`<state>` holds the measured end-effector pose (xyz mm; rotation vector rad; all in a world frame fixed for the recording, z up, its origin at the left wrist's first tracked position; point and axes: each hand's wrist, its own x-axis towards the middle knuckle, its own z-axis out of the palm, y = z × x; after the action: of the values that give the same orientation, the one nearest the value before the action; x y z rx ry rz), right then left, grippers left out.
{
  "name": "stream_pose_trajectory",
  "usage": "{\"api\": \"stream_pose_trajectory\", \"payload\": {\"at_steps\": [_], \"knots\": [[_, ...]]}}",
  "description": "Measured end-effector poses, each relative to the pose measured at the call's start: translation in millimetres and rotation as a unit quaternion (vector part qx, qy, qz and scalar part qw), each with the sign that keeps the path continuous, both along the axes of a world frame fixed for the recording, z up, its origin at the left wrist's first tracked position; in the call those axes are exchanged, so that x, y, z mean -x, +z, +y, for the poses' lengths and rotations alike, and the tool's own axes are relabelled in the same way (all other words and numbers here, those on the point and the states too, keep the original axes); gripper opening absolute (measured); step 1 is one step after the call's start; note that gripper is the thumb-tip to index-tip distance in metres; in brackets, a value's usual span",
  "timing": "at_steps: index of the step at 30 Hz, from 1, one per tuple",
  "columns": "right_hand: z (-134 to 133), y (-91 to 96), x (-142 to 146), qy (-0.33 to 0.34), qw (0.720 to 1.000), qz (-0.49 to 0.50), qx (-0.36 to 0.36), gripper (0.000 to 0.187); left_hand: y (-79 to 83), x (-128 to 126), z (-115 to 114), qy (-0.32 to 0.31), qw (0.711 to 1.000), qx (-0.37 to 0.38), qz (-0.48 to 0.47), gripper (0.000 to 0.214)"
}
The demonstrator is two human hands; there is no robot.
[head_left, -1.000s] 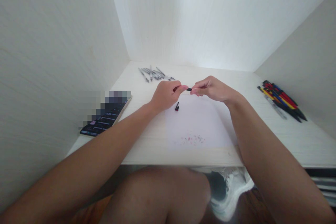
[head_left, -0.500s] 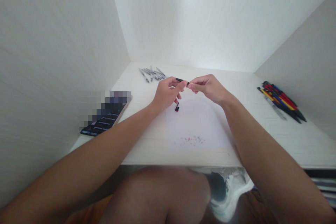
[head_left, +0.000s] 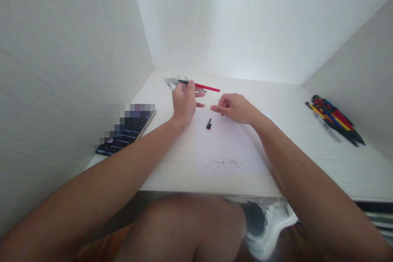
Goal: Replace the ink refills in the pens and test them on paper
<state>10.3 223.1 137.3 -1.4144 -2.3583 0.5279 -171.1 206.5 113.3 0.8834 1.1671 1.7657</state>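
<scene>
My left hand (head_left: 184, 102) pinches a thin red and black pen part (head_left: 202, 86) and holds it out over the desk, close to a heap of grey pen parts (head_left: 176, 82) at the back left. My right hand (head_left: 235, 107) hovers over a white sheet of paper (head_left: 230, 143) with its fingers loosely curled and nothing in them. Between the hands, a small black pen piece (head_left: 208, 124) lies on the sheet.
A pile of coloured pens (head_left: 334, 119) lies at the right by the side wall. A dark phone-like device (head_left: 125, 133) rests at the left edge of the desk. White walls close in the desk on three sides. My knees show below its front edge.
The hands have parted. My left hand carried the red and black pen part back toward the grey heap, and my right hand let go and stayed over the paper.
</scene>
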Motion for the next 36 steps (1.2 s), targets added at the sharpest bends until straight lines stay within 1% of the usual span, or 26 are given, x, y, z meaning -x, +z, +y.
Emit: {"api": "stream_pose_trajectory", "payload": {"at_steps": [2,3,5,10,14,21,24,27,29,32,34,36], "knots": [[-8.1,6.6,5.4,0.058,0.996,-0.068,0.006,0.042,0.4,1.9,1.2,0.008,1.0,0.01,-0.022,0.032],[-11.8,8.8,8.0,0.078,0.993,-0.086,0.013,0.042,0.5,2.4,1.4,0.009,0.999,0.017,-0.03,0.031],[-17.2,10.2,12.0,0.101,0.989,-0.1,0.027,0.038,0.7,2.1,1.5,0.008,0.999,0.028,-0.04,0.029],[-19.8,4.4,16.9,0.14,0.985,-0.094,0.035,0.021,0.0,-1.1,0.5,-0.007,0.998,0.05,-0.04,0.029],[-18.7,3.6,17.0,0.127,0.989,-0.075,0.028,0.008,-3.8,0.3,0.8,-0.029,0.997,0.067,-0.016,0.02],[-11.8,4.1,9.3,0.1,0.993,-0.052,0.023,0.009,-7.9,3.0,1.5,-0.03,0.997,0.074,-0.003,0.02],[-3.9,-2.0,3.9,0.094,0.995,-0.017,0.017,0.009,-7.4,2.7,1.4,-0.028,0.997,0.074,-0.004,0.021],[3.9,-9.5,-0.8,0.088,0.995,0.044,0.015,0.012,-7.0,2.2,1.5,-0.027,0.997,0.073,-0.004,0.022],[7.0,-12.9,-2.7,0.069,0.994,0.087,0.018,0.015,-6.8,1.7,1.5,-0.022,0.997,0.074,-0.003,0.021],[8.1,-14.4,-3.2,0.037,0.984,0.163,0.055,0.018,-6.9,0.9,1.0,-0.013,0.997,0.08,-0.001,0.019],[7.5,-13.8,-2.8,0.032,0.972,0.217,0.083,0.021,-7.3,0.2,0.5,-0.017,0.997,0.075,0.004,0.018],[6.6,-12.7,-2.6,0.034,0.965,0.244,0.09,0.022,-7.8,-0.4,0.0,-0.027,0.997,0.067,0.007,0.018]]}}
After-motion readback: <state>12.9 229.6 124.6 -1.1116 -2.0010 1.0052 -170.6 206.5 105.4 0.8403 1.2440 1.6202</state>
